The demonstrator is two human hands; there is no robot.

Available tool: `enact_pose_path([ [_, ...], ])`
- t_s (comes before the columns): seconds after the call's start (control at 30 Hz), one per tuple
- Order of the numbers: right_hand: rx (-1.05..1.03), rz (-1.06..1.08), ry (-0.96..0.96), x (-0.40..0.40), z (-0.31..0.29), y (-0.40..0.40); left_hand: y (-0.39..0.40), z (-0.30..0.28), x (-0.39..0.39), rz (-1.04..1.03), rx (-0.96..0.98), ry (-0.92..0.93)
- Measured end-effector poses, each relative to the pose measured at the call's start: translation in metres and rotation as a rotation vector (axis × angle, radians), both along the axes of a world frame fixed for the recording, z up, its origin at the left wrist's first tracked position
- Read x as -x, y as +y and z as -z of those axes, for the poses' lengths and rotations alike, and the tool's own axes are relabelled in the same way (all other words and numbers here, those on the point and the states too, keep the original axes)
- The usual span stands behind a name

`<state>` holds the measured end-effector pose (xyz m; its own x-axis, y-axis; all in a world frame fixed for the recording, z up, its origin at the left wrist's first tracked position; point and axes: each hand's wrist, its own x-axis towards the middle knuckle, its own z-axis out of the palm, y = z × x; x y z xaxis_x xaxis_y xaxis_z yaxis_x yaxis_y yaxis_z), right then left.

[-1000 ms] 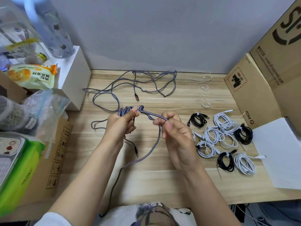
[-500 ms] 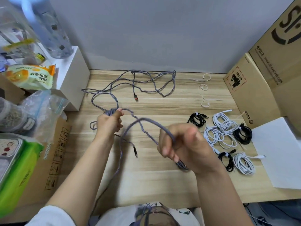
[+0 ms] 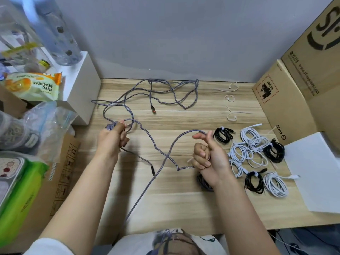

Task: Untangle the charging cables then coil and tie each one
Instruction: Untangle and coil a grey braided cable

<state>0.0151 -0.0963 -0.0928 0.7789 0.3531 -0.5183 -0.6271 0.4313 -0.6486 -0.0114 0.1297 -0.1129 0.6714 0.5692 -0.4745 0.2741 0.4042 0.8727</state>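
A long grey braided charging cable (image 3: 158, 150) sprawls over the wooden desk (image 3: 174, 196). More of its loops lie tangled at the back (image 3: 173, 92), where a plug with a red tip (image 3: 153, 109) rests. My left hand (image 3: 115, 137) grips a bunch of the cable's loops at the left. My right hand (image 3: 207, 155) is curled round a strand that arches up over its thumb; a dark bundle (image 3: 204, 182) shows under its wrist. A strand runs down off the front edge towards my lap.
Several coiled and tied black and white cables (image 3: 255, 155) lie at the right, with white ties (image 3: 231, 103) behind them. Cardboard boxes (image 3: 287, 100) and a white sheet (image 3: 316, 177) close the right side. A white box (image 3: 81, 89), bags and a carton crowd the left.
My hands have moved apart: the left one out to the left with the bunch, the right one out to the right, drawing the strand between them into a long open loop.
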Motion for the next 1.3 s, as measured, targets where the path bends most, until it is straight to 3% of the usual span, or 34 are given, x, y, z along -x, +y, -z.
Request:
enact_pose_path([
  [0.23, -0.254, 0.161, -0.017, -0.004, -0.004, 0.005, -0.043, 0.009, 0.023, 0.662, -0.081, 0.174],
  [0.33, -0.312, 0.278, -0.067, -0.014, -0.010, -0.001, -0.045, 0.020, 0.037, 1.032, 0.114, 0.199],
  [0.4, -0.295, 0.351, -0.064, -0.022, -0.012, -0.008, -0.040, 0.029, 0.048, 1.173, 0.301, 0.154],
  [0.47, -0.253, 0.390, -0.054, -0.028, -0.012, -0.016, -0.032, 0.032, 0.051, 1.104, 0.421, 0.054],
  [0.63, 0.146, 0.395, -0.004, -0.028, 0.001, -0.014, -0.008, 0.001, 0.023, 0.447, 0.691, -0.161],
  [0.73, 0.353, 0.382, 0.017, -0.021, 0.013, -0.001, -0.004, -0.027, -0.008, 0.107, 0.637, -0.285],
  [0.83, 0.450, 0.117, -0.114, -0.003, 0.012, 0.018, -0.016, -0.042, -0.027, -0.050, 0.576, -0.379],
  [0.93, 0.417, -0.362, -0.344, 0.022, 0.003, 0.043, -0.033, -0.037, -0.031, -0.067, 0.456, -0.331],
  [1.03, 0.433, -0.499, -0.533, 0.035, 0.003, 0.058, -0.043, -0.029, -0.023, -0.045, 0.232, -0.218],
  [1.1, 0.417, -0.379, -0.554, 0.034, 0.000, 0.058, -0.043, -0.027, -0.014, 0.011, -0.007, -0.124],
  [1.17, 0.338, -0.129, -0.455, 0.026, -0.005, 0.051, -0.038, -0.028, -0.005, 0.113, -0.193, -0.051],
  [1.3, 0.269, 0.287, -0.304, 0.008, -0.002, 0.038, -0.021, -0.032, 0.012, 0.276, -0.275, 0.030],
])
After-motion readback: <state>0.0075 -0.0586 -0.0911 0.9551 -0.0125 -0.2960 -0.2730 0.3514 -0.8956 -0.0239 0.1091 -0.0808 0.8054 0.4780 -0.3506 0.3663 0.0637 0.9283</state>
